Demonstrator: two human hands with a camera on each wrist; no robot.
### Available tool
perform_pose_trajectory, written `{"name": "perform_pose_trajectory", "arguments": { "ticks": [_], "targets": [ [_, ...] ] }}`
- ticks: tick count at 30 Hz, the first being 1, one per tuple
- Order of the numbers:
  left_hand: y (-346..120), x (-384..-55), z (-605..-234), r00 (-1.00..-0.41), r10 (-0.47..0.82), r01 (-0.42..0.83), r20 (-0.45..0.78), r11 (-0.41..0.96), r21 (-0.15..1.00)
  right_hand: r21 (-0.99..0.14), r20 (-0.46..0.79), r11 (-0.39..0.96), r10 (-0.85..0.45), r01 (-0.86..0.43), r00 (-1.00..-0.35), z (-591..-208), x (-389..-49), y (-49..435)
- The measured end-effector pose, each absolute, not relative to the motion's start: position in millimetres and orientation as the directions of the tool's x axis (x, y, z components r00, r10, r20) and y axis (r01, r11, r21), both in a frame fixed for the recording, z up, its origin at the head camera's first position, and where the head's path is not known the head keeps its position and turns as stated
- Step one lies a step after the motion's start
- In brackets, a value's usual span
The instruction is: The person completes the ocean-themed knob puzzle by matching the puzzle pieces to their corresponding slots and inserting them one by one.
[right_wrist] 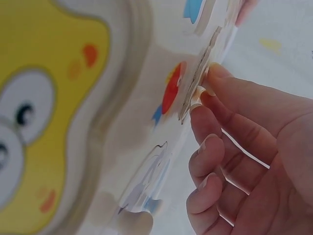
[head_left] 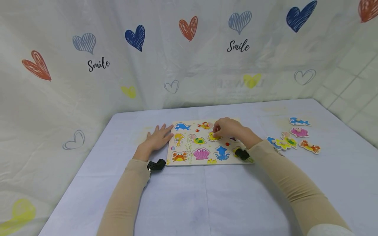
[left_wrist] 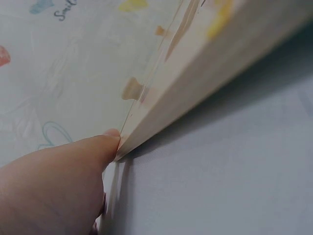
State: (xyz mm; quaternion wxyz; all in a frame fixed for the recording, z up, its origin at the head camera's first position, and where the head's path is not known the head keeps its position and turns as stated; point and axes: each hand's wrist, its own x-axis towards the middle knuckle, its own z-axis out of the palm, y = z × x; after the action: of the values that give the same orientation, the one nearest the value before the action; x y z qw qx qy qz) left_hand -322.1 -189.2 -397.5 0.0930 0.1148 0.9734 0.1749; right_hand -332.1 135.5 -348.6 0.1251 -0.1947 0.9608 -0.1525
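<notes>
A wooden puzzle board (head_left: 193,124) with sea-animal pictures lies flat on the table. My left hand (head_left: 157,137) rests at its left edge with fingers spread; in the left wrist view the thumb (left_wrist: 105,144) touches the board's corner. My right hand (head_left: 228,127) is over the upper right part of the board. Its thumb and fingers pinch a yellow puzzle piece (head_left: 214,137), whose thin edge (right_wrist: 199,76) shows in the right wrist view. Whether it sits fully in its recess, I cannot tell. A yellow starfish (right_wrist: 44,112) with big eyes is close to the right wrist camera.
To the right of the board lie several loose puzzle pieces: a blue whale (head_left: 299,122), a pink shell (head_left: 299,132), an orange crab (head_left: 310,147), and an overlapping group with a yellow piece (head_left: 282,144). A white curtain (head_left: 156,75) with hearts hangs behind the table (head_left: 183,196).
</notes>
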Motion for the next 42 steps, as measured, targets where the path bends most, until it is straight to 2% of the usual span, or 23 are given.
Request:
{"name": "perform_pose_trajectory", "arguments": {
  "ticks": [11, 28, 42],
  "targets": [
    [-188.2, -323.5, -401.0, -0.955, 0.264, 0.201, -0.134, 0.911, 0.359, -0.347, -0.2, 0.876, -0.417, -0.334, -0.887, -344.5, -328.6, 135.9],
    [-190.0, -325.5, -401.8, -0.956, 0.256, 0.193, -0.139, 0.913, 0.359, -0.344, -0.137, 0.858, -0.448, -0.382, -0.883, -325.8, -315.2, 146.4],
    [-189.5, -324.3, -400.5, -0.958, 0.255, 0.194, -0.134, 0.914, 0.357, -0.445, -0.129, 0.77, -0.562, -0.459, -0.817, -330.2, -303.5, 183.1]
  ]
}}
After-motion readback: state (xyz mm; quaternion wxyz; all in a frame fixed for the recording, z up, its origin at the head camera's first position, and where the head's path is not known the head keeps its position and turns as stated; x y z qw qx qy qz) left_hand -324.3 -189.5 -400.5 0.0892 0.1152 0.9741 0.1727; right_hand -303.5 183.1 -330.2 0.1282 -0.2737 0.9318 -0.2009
